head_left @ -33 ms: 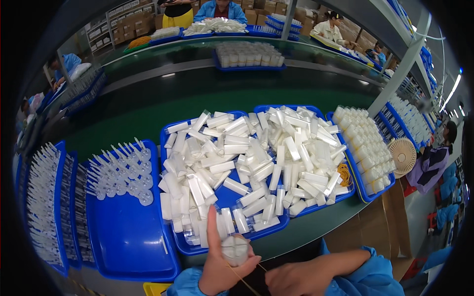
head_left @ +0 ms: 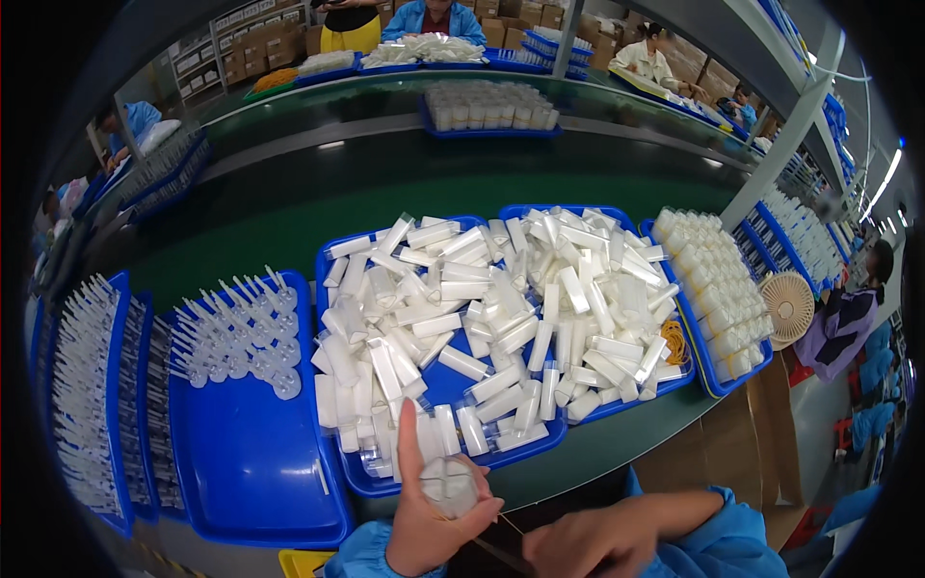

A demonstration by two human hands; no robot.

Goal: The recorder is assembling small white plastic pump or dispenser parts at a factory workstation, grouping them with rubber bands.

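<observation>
My left hand (head_left: 424, 528) is closed around a round bundle of white wedge-shaped pieces (head_left: 450, 486), its end face turned up, with the index finger stretched out straight. From the bundle a thin tan rubber band (head_left: 512, 524) runs to my right hand (head_left: 588, 541), whose fingers are curled and slightly blurred, pinching the band's other end. Just beyond the left hand lies a blue tray (head_left: 446, 385) heaped with loose white wedge-shaped pieces in clear sleeves (head_left: 395, 371). Beside it a second blue tray (head_left: 644, 387) holds more such pieces and a clump of rubber bands (head_left: 673, 342).
At right stands a tray of banded bundles (head_left: 708, 289), near a round fan (head_left: 787, 306). Leftward, a blue tray (head_left: 265, 453) holds clear stemmed parts (head_left: 241, 332); stacked trays (head_left: 120, 405) stand beyond. A green belt (head_left: 385, 183) crosses behind, with co-workers (head_left: 438, 24) past it.
Both hands have shifted very slightly, the right a little to the right. The bundle's end face has tipped a bit more into view. The trays have not visibly changed.
</observation>
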